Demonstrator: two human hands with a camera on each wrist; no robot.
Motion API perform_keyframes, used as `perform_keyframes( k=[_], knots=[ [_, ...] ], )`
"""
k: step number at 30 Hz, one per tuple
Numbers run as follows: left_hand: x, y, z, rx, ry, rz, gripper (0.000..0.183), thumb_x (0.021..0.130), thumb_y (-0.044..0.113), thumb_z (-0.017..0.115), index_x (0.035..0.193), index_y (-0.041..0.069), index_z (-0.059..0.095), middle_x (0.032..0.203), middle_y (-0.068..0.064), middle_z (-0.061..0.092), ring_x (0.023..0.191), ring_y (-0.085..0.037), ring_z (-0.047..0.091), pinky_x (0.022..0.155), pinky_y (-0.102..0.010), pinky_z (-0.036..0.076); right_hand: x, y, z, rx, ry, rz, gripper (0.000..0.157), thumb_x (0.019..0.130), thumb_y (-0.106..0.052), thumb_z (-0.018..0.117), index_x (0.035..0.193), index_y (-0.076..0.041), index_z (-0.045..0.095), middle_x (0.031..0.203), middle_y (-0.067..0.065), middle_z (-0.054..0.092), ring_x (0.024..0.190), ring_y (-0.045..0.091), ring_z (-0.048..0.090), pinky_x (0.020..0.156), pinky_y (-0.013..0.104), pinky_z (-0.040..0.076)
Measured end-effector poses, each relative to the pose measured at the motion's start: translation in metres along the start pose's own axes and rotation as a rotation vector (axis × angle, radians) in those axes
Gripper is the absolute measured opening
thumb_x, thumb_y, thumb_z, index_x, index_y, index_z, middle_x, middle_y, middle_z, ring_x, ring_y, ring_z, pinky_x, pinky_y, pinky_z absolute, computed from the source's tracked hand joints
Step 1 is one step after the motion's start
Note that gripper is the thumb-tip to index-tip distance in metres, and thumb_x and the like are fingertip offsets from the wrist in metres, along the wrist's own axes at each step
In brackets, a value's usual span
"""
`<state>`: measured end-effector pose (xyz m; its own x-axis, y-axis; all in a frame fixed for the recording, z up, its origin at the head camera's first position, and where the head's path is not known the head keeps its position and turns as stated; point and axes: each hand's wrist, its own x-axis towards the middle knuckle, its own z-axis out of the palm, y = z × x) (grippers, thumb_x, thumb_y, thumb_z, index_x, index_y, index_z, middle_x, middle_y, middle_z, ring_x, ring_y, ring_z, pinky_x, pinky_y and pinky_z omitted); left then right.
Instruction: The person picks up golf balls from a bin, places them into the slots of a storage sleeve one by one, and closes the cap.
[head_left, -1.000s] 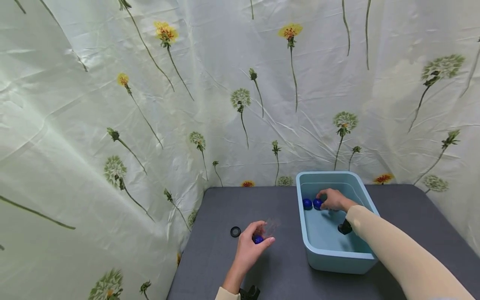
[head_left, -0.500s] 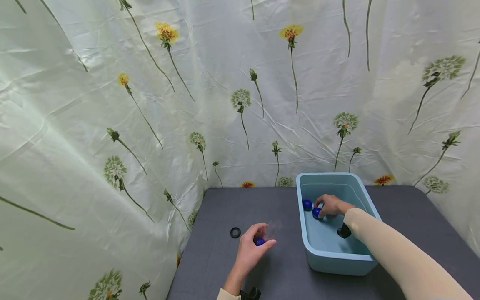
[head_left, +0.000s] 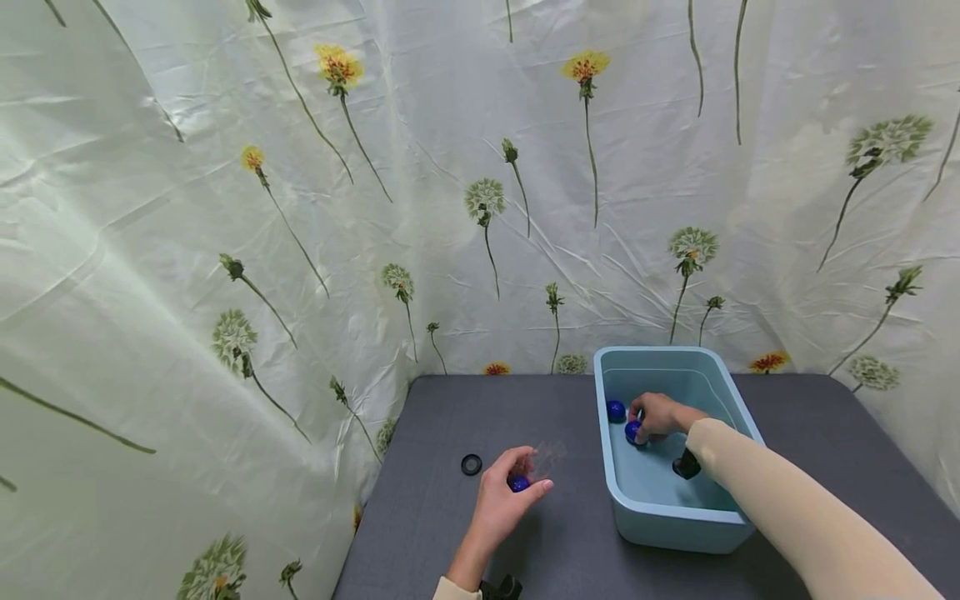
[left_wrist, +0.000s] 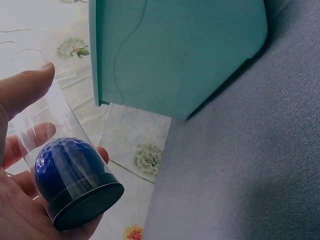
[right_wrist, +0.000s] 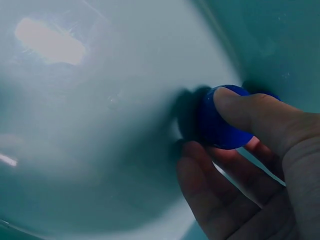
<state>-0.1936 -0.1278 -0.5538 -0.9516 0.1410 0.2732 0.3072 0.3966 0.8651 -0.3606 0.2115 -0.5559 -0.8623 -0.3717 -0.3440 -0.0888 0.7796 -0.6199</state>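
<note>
My left hand (head_left: 504, 490) grips a clear plastic tube (left_wrist: 62, 112) above the table, left of the bin. A dimpled blue golf ball (left_wrist: 67, 165) sits at the tube's black-capped end (left_wrist: 89, 206). Inside the light blue bin (head_left: 678, 507), my right hand (head_left: 662, 415) pinches a second blue golf ball (right_wrist: 225, 122) between thumb and fingers, close over the bin's floor. Another blue ball (head_left: 616, 411) lies by the bin's left wall, just beyond the pinched one; in the right wrist view it is mostly hidden behind the thumb.
A black ring-shaped cap (head_left: 471, 464) lies on the dark grey table (head_left: 442, 533), left of my left hand. Behind the table hangs a white curtain (head_left: 420, 208) with a dandelion print. The bin stands on the table's right half.
My right hand has drawn its ball slightly toward me, away from the other ball in the bin. The left hand with the tube has barely moved.
</note>
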Motion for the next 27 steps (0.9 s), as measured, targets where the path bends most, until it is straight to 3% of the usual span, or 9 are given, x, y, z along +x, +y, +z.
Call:
perform_keyframes(
  k=[5,15,27],
  knots=[
    [0.0,0.001,-0.001,-0.004,-0.002,-0.008,0.046,0.083,0.039,0.083,0.124,0.031,0.064,0.103,0.007,0.064,0.093,-0.015,0.062,0.081,-0.029,0.053,-0.004,-0.002,-0.004,-0.02,0.009,-0.031,0.027,0.077,0.0,0.081,0.099,-0.004,0.066,0.087,0.007,0.061,0.074,0.02,0.061,0.063,0.034,0.054],
    [-0.001,0.004,-0.001,-0.013,-0.007,-0.003,0.045,0.084,0.039,0.082,0.124,0.03,0.064,0.103,0.008,0.064,0.093,-0.015,0.063,0.081,-0.029,0.053,-0.021,-0.015,-0.021,-0.05,-0.003,-0.145,0.027,0.077,-0.003,0.083,0.1,-0.001,0.067,0.084,0.004,0.064,0.071,0.017,0.062,0.061,0.034,0.054],
    [-0.001,0.009,0.004,-0.023,-0.016,-0.003,0.044,0.085,0.036,0.082,0.125,0.029,0.064,0.104,0.007,0.063,0.089,-0.012,0.063,0.079,-0.028,0.054,-0.044,-0.028,-0.037,0.001,0.077,-0.195,0.026,0.078,-0.01,0.084,0.097,-0.003,0.067,0.085,0.004,0.066,0.07,0.016,0.063,0.061,0.032,0.054]
  ],
)
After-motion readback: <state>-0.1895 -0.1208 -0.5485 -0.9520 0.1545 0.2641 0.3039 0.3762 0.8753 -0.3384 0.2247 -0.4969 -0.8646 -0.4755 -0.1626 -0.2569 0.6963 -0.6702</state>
